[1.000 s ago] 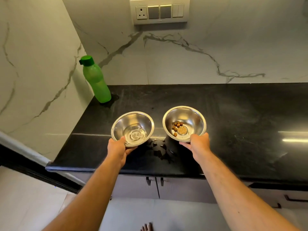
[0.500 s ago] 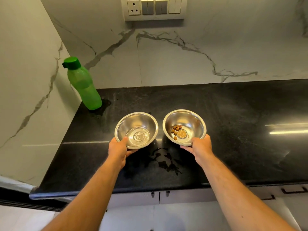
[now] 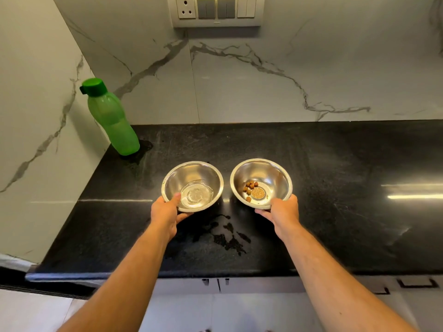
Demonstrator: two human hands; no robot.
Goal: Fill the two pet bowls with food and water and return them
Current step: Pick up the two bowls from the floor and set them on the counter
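Observation:
Two steel bowls are side by side above the black counter (image 3: pixel 335 164). The left bowl (image 3: pixel 194 176) has a little water in its bottom. My left hand (image 3: pixel 166 210) grips its near rim, thumb inside and fingers underneath. The right bowl (image 3: pixel 271 173) holds several brown kibble pieces (image 3: pixel 250 188) and some crumbs at its centre. My right hand (image 3: pixel 281 210) grips that bowl's near rim in the same way. I cannot tell whether the bowls rest on the counter or are lifted just off it.
A green bottle (image 3: pixel 112 121) with its cap on stands in the counter's back left corner against the marble wall. A water spill (image 3: pixel 225 233) darkens the counter just in front of the bowls. A socket and switch panel (image 3: pixel 217 10) is on the wall above. Cabinet doors sit below the counter edge.
Both hands keep their hold on the bowls. The view has moved forward, so the counter and bowls appear nearer; the water in the left bowl has shifted a little.

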